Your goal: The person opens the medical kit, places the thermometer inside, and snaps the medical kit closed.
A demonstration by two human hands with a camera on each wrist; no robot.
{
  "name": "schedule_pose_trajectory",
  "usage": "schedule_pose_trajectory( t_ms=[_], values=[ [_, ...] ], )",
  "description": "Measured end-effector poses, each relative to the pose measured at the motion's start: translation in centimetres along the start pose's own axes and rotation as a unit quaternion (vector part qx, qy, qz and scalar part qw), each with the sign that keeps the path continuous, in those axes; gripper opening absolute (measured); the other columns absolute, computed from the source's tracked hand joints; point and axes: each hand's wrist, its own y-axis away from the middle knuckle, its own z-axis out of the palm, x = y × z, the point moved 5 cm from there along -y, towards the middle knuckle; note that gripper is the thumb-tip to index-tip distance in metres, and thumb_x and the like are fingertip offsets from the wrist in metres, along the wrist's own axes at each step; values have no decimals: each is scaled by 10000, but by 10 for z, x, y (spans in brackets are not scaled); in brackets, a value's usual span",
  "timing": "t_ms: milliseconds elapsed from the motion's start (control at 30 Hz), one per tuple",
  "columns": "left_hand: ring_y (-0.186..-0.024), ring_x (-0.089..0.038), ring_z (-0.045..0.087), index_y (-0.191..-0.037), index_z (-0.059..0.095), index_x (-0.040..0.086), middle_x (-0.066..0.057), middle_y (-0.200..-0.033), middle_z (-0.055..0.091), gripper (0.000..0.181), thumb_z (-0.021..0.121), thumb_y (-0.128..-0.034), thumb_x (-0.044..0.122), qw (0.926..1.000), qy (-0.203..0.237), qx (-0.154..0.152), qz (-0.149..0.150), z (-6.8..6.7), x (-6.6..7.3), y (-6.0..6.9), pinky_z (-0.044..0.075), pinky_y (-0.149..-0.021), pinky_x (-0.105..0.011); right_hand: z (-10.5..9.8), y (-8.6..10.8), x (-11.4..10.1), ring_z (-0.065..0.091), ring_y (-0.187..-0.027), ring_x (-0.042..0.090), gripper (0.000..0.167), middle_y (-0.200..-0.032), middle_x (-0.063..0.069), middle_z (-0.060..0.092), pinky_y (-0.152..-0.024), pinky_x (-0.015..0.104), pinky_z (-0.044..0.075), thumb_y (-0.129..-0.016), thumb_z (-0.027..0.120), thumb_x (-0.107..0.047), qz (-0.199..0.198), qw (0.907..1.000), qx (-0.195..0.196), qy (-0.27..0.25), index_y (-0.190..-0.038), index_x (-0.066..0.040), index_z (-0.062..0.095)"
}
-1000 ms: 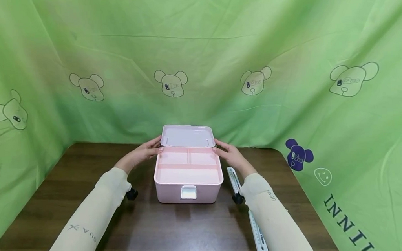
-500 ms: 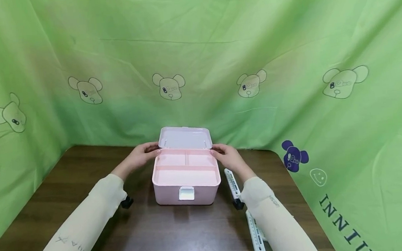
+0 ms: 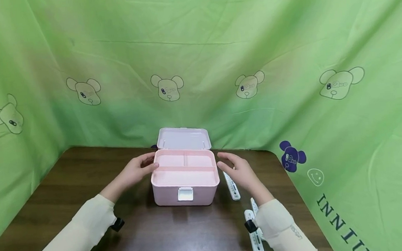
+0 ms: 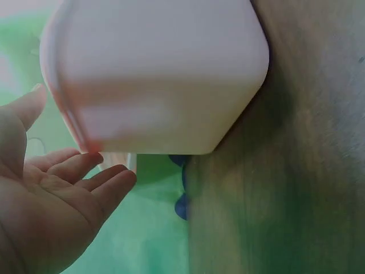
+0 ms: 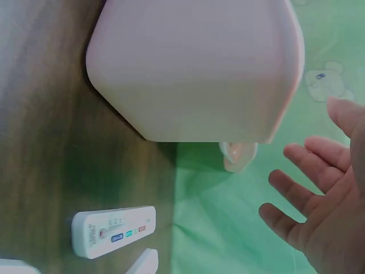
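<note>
Pink storage box [image 3: 171, 197] stands upright on the tabletop [image 3: 150, 243], midway across and toward the far edge. Its lid [image 3: 183, 139] is swung back on the far side; the lid's outer face is hidden in the head view. The latch [image 3: 185, 194] faces the near edge. Three inner compartments are visible.

Left hand [image 3: 137, 172]: beside the box's left rim, fingers loosely extended, thumb apart; contact with the rim cannot be confirmed. Right hand [image 3: 238, 172]: spread, just off the box's right side, holding nothing.

White thermometers lie toward the tabletop's right edge. The far thermometer [image 3: 232, 188] is partly covered by the right hand. The near thermometer [image 3: 258, 247] is crossed by a black wrist device [image 3: 250, 226]; another piece beside it is largely concealed by the right sleeve [image 3: 273, 218]. Markings are too small to read. Both wrist views cut off the box at the top.
</note>
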Motion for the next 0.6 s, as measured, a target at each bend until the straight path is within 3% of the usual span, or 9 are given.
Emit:
schedule_pose_trajectory(
  t_ms=[300, 400, 600],
  values=[
    [-1421, -406, 458, -1570, 377, 8, -219, -1560, 456, 791, 751, -952, 331, 9983, 424, 69, 389, 21, 2, 33, 416, -1139, -553, -18, 62, 10, 527, -1355, 352, 458, -1415, 125, 624, -1126, 569, 408, -980, 710, -283, -241, 9963, 734, 373, -1392, -100, 630],
    [-1448, -406, 416, -1586, 330, -2, -214, -1590, 412, 896, 810, -901, 319, 9981, 345, 204, 476, 27, 2, 40, 384, -1160, -557, -21, 81, 16, 529, -1339, 378, 486, -1411, 150, 623, -1112, 586, 407, -950, 747, -243, -214, 9938, 908, 606, -1395, -92, 626],
    [-1418, -407, 462, -1597, 329, 31, -188, -1596, 415, 1018, 883, -813, 367, 9977, -54, 608, 306, 31, 0, 51, 411, -1146, -547, -24, 113, 23, 553, -1276, 408, 552, -1351, 182, 652, -1057, 602, 423, -862, 822, -140, -209, 9883, 1241, 859, -1370, -42, 629]
  ],
)
